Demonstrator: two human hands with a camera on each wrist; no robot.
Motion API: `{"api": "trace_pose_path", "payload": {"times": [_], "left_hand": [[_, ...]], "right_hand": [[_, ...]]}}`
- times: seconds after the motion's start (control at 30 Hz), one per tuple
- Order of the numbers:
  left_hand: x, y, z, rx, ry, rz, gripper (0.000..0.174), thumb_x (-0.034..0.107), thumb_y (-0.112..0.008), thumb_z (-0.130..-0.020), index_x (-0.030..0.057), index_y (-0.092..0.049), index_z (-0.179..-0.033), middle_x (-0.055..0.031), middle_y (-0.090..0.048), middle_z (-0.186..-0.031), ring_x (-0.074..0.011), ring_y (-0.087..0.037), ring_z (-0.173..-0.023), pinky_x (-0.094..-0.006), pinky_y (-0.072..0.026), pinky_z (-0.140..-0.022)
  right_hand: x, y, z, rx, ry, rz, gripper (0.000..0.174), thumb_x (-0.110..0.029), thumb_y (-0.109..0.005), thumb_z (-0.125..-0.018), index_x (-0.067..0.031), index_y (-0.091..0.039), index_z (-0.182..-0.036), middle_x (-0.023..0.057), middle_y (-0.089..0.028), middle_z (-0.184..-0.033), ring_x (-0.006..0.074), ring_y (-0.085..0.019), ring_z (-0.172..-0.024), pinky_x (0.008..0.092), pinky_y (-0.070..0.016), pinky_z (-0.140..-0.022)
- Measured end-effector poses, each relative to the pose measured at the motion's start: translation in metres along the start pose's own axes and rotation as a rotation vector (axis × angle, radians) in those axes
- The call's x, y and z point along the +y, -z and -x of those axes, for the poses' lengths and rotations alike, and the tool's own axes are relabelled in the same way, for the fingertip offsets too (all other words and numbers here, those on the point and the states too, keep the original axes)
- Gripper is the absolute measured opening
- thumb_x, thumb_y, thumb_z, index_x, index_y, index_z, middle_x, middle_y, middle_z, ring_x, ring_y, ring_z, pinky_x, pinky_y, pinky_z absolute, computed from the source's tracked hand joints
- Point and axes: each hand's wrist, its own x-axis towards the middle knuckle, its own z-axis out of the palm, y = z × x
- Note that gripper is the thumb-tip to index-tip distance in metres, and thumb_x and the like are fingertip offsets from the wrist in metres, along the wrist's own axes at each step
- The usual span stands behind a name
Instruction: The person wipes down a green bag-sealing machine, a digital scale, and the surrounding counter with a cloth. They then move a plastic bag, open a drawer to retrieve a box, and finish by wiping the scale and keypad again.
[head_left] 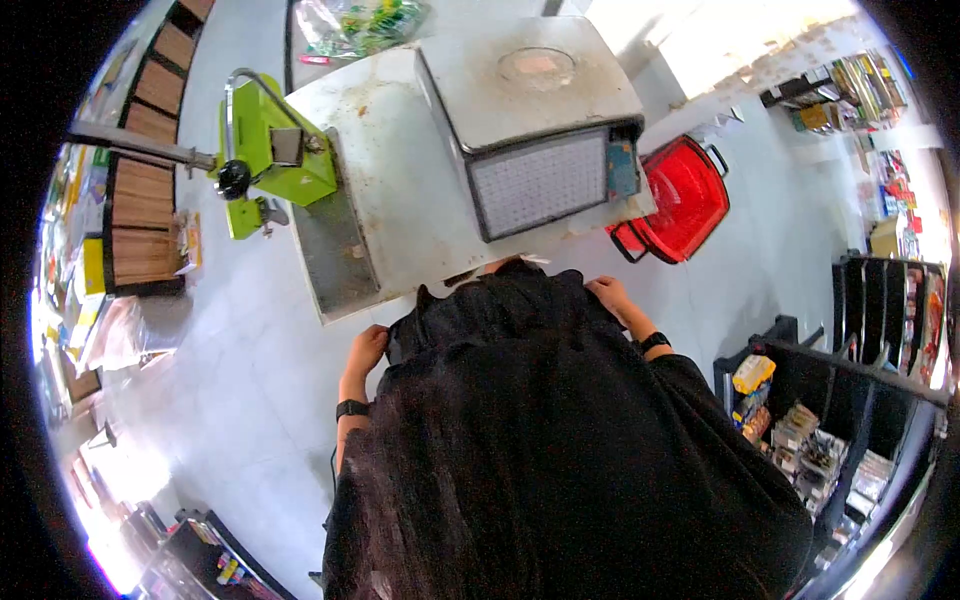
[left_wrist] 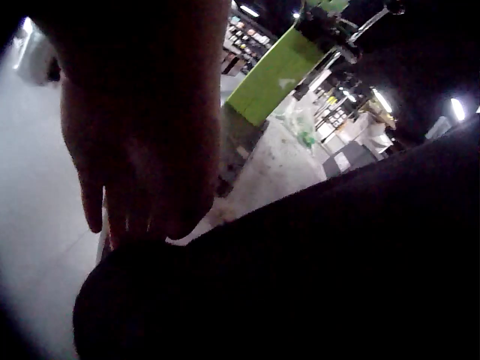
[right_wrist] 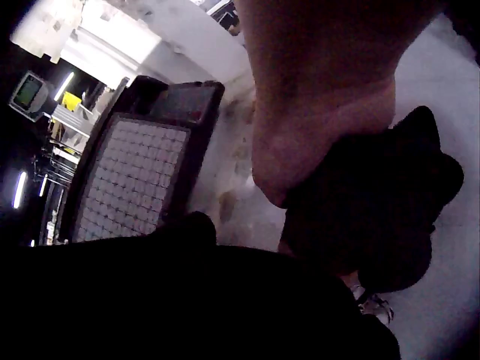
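Black cloth (head_left: 490, 320) of a loose garment bunches in front of the body in the head view. My left hand (head_left: 368, 348) grips its left edge. In the left wrist view the left hand (left_wrist: 146, 180) points downward, with fingertips hidden behind the dark fabric (left_wrist: 127, 300). At the opposite edge, my right hand (head_left: 610, 297) holds the same cloth. Seen from the right wrist, the right hand (right_wrist: 315, 150) is closed over a bunched fold (right_wrist: 375, 202), its fingers mostly covered. Each wrist wears a black band.
Ahead is a worn white table (head_left: 400, 200) bearing a scale-like machine with a keypad grid (head_left: 545, 180). A green lever device (head_left: 290, 150) stands at its left end. A red basket (head_left: 685, 195) with black handles sits right of it. Shelves (head_left: 850, 400) line the right side.
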Motion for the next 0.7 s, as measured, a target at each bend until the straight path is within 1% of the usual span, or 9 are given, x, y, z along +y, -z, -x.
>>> {"api": "trace_pose_path", "payload": {"times": [0.03, 0.1, 0.13, 0.3, 0.4, 0.47, 0.5, 0.57, 0.7], "left_hand": [[0.008, 0.010, 0.005, -0.023, -0.034, -0.107, 0.028, 0.022, -0.050, -0.090, 0.0012, -0.063, -0.104, -0.0154, -0.067, -0.092, -0.0264, -0.064, -0.087, -0.0359, -0.0485, -0.078], [0.022, 0.024, 0.016, 0.008, -0.062, -0.235, 0.029, 0.023, -0.051, -0.091, -0.0006, -0.063, -0.101, -0.0131, -0.067, -0.089, -0.0220, -0.063, -0.084, -0.0351, -0.0489, -0.078], [0.033, 0.035, 0.022, 0.034, -0.049, -0.233, 0.029, 0.023, -0.051, -0.091, -0.0006, -0.063, -0.101, -0.0131, -0.067, -0.089, -0.0220, -0.063, -0.084, -0.0351, -0.0489, -0.078], [0.146, 0.102, 0.060, 0.407, -0.144, 0.219, 0.021, 0.012, -0.048, -0.091, -0.0032, -0.062, -0.092, -0.0103, -0.065, -0.081, -0.0162, -0.061, -0.076, -0.0295, -0.0483, -0.071], [0.167, 0.123, 0.056, 0.573, -0.191, 0.437, 0.020, 0.011, -0.046, -0.093, -0.0011, -0.061, -0.086, -0.0060, -0.063, -0.079, -0.0110, -0.058, -0.070, -0.0248, -0.0458, -0.065], [0.202, 0.129, 0.058, 0.581, -0.297, 0.661, 0.021, 0.013, -0.045, -0.095, 0.0007, -0.062, -0.091, -0.0043, -0.064, -0.080, -0.0111, -0.058, -0.069, -0.0249, -0.0460, -0.063], [0.213, 0.131, 0.057, 0.486, -0.279, 0.649, 0.021, 0.017, -0.044, -0.097, 0.0034, -0.058, -0.102, -0.0059, -0.063, -0.092, -0.0107, -0.057, -0.078, -0.0260, -0.0477, -0.070], [0.232, 0.123, 0.039, 0.460, -0.265, 0.879, 0.023, 0.020, -0.045, -0.097, 0.0037, -0.055, -0.109, -0.0074, -0.062, -0.100, -0.0131, -0.057, -0.084, -0.0276, -0.0474, -0.074], [0.256, 0.106, -0.014, 0.427, -0.257, 1.407, 0.039, 0.030, -0.047, -0.097, 0.0045, -0.042, -0.127, -0.0104, -0.055, -0.120, -0.0208, -0.055, -0.099, -0.0339, -0.0453, -0.085]], "right_hand": [[-0.011, 0.004, 0.001, 0.023, -0.029, -0.032, 0.029, -0.026, -0.059, -0.083, -0.0028, -0.067, -0.099, 0.0154, -0.067, -0.090, 0.0231, -0.063, -0.084, 0.0328, -0.0475, -0.077], [-0.035, 0.019, 0.004, 0.102, 0.290, 0.170, 0.033, -0.033, -0.061, -0.080, -0.0036, -0.068, -0.094, 0.0181, -0.065, -0.081, 0.0275, -0.062, -0.075, 0.0351, -0.0477, -0.072], [-0.061, 0.024, 0.016, 0.087, 0.315, 0.172, 0.033, -0.033, -0.061, -0.080, -0.0036, -0.068, -0.094, 0.0181, -0.065, -0.081, 0.0275, -0.062, -0.075, 0.0351, -0.0477, -0.072], [-0.196, 0.050, 0.059, -0.004, 0.521, 0.262, 0.035, -0.030, -0.063, -0.075, -0.0021, -0.060, -0.096, 0.0205, -0.062, -0.081, 0.0315, -0.062, -0.079, 0.0367, -0.0468, -0.072], [-0.275, 0.044, 0.084, -0.050, 0.726, 0.217, 0.033, -0.025, -0.063, -0.076, 0.0000, -0.059, -0.096, 0.0213, -0.061, -0.082, 0.0330, -0.062, -0.078, 0.0371, -0.0471, -0.072], [-0.333, 0.038, 0.103, -0.067, 0.833, 0.156, 0.032, -0.024, -0.063, -0.076, 0.0010, -0.059, -0.096, 0.0208, -0.062, -0.082, 0.0305, -0.062, -0.077, 0.0363, -0.0476, -0.072], [-0.355, 0.031, 0.105, -0.080, 0.929, 0.092, 0.032, -0.022, -0.063, -0.076, 0.0020, -0.059, -0.096, 0.0203, -0.063, -0.082, 0.0281, -0.063, -0.075, 0.0356, -0.0481, -0.071], [-0.390, 0.012, 0.093, -0.158, 0.892, -0.033, 0.031, -0.023, -0.063, -0.079, 0.0026, -0.060, -0.095, 0.0155, -0.065, -0.081, 0.0188, -0.064, -0.075, 0.0317, -0.0499, -0.070], [-0.440, -0.029, 0.064, -0.179, 1.001, -0.160, 0.029, -0.021, -0.063, -0.077, 0.0024, -0.062, -0.096, 0.0186, -0.066, -0.083, 0.0240, -0.066, -0.077, 0.0334, -0.0503, -0.070]]}}
